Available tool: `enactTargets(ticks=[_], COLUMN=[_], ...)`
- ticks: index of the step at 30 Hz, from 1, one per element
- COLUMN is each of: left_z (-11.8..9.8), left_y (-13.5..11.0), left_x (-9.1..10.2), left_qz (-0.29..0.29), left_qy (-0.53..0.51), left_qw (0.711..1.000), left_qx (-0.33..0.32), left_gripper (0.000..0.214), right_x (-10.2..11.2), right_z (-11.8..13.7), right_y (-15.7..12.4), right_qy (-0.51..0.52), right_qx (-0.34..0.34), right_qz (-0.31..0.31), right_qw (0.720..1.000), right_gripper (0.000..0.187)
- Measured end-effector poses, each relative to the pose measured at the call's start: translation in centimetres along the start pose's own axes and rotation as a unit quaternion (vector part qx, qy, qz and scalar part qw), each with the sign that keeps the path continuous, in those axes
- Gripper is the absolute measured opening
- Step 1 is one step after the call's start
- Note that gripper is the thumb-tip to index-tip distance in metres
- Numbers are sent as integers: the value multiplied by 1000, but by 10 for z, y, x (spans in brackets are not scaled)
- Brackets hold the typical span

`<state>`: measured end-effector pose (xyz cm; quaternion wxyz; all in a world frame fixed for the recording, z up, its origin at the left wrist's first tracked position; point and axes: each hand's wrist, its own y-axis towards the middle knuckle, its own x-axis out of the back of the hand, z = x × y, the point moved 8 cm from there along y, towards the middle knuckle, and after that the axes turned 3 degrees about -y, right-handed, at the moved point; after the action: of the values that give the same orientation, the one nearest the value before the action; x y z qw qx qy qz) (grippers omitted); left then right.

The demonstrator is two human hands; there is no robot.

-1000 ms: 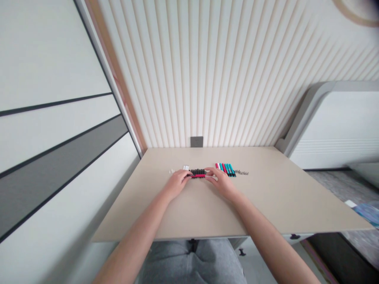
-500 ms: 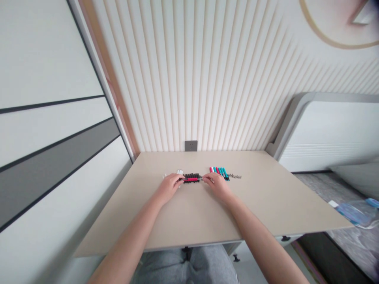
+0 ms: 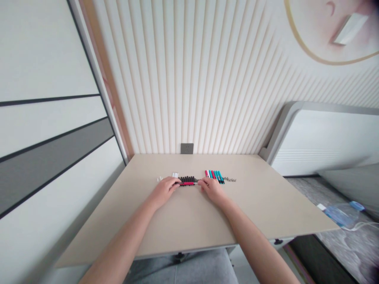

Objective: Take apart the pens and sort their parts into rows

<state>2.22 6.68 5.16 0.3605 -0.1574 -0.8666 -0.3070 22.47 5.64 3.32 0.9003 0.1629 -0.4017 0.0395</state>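
No legible text, label, brand or number anywhere (pens (image 3: pixel 213 174) too small for any markings)

One left hand (image 3: pixel 162 190), one right hand (image 3: pixel 211 190), one red pen (image 3: pixel 187 183)

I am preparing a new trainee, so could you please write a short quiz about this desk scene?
1. True or false: the left hand and the right hand both touch the red pen.
2. The row of coloured pens lies: A) left of the left hand; B) just beyond the right hand; C) at the near edge of the table.
3. What colour is the row of small pieces just behind the red pen?
Key: 1 true; 2 B; 3 black.
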Motion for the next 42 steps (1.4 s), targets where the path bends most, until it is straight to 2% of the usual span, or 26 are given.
enactTargets(ticks=[5,9,13,16,19,23,27,36,42], left_z=[0,5,11,13,14,15,14,10,11], left_y=[0,0,0,0,0,0,-1,-2,0], left_x=[-1,3,9,14,16,14,12,8,8], left_qz=[-2,-32,-58,-82,-98,-90,-82,-66,-60], left_qy=[9,26,39,42,38,35,35,37,38], left_qw=[1000,999,997,995,994,995,995,997,997], left_qx=[1,10,18,24,25,26,35,25,28], left_gripper=[20,20,20,21,21,21,21,20,19], right_x=[-1,11,19,14,4,-7,-13,-10,17], right_z=[-2,-6,-18,-18,-4,13,12,5,-27], right_y=[0,3,4,4,2,1,5,9,10], right_qy=[0,-19,-61,-95,-139,-189,-208,-180,-28], right_qx=[-4,-2,-17,6,50,83,78,35,-55], right_qz=[-8,-77,-126,-121,-92,-55,-52,-86,-144], right_qw=[1000,997,990,988,985,977,974,979,988], right_gripper=[40,44,35,26,22,23,18,19,28])
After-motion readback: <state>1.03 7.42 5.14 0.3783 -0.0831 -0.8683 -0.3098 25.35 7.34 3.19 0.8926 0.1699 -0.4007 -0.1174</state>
